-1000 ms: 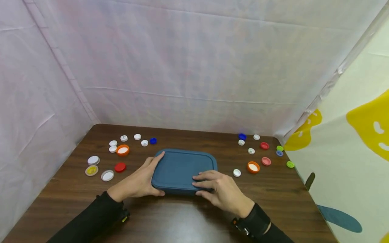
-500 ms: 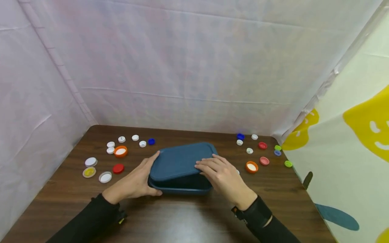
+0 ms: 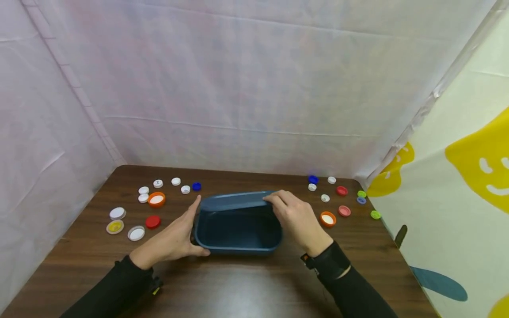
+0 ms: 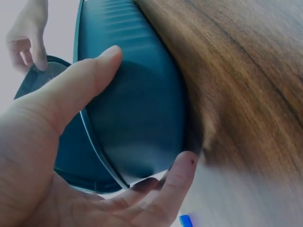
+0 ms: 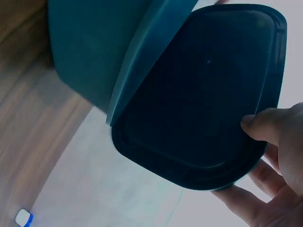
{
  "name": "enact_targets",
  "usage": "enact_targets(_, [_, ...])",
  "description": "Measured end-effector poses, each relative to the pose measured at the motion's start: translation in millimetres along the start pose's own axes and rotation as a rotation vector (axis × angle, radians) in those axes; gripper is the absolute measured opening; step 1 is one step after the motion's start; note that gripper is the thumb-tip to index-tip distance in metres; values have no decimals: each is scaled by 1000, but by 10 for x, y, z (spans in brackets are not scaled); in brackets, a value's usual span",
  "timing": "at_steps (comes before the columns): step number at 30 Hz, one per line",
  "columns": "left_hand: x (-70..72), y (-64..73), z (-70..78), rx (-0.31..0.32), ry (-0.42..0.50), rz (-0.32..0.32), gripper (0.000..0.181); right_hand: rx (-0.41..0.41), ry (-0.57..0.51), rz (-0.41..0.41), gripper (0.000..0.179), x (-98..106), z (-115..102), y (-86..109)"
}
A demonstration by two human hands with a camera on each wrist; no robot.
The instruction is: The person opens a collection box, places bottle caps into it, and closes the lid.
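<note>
A dark blue-teal rectangular food container (image 3: 238, 251) stands on the wooden table, its dark inside partly uncovered. My left hand (image 3: 171, 240) grips its left end; in the left wrist view the thumb lies along one container wall (image 4: 137, 109) and the fingers reach round the other side. The matching lid (image 3: 232, 202) is tilted up along the far rim. My right hand (image 3: 300, 221) pinches the lid's right part; the right wrist view has the thumb on the lid's underside (image 5: 199, 99) and the fingers behind it.
Left of the container lie several bottle caps, among them a red cap (image 3: 153, 221), an orange cap (image 3: 157, 199) and a yellow-centred cap (image 3: 115, 227). More caps lie to the right, including another orange cap (image 3: 328, 219). A white cloth (image 3: 238, 110) hangs behind the table (image 3: 238, 287).
The lid lay flat on the container; my right hand has raised its near edge and swung it back, exposing the inside. My left hand has kept its grip on the left end.
</note>
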State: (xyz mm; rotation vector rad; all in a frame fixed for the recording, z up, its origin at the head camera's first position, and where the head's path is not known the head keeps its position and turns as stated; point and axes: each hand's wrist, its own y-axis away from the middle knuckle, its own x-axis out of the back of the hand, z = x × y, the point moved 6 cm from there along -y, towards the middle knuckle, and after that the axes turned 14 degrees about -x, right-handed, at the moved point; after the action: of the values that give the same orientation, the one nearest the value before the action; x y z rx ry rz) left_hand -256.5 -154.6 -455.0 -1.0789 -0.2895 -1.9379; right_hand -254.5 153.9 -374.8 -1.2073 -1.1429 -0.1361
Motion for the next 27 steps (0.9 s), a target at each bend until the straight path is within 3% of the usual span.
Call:
enact_targets(8, [9, 23, 33, 13, -36, -36, 149, -151, -79, 91, 28, 3, 434, -82])
enact_targets(15, [12, 7, 31, 36, 2, -57, 139, -326, -187, 79, 24, -53, 878, -130])
enact_targets(20, [21, -38, 43, 83, 8, -47, 126, -457, -255, 3, 26, -132, 1158, -170])
enact_targets(27, [0, -112, 45, 168, -6, 16, 95, -592, -307, -229, 31, -226, 1432, -313])
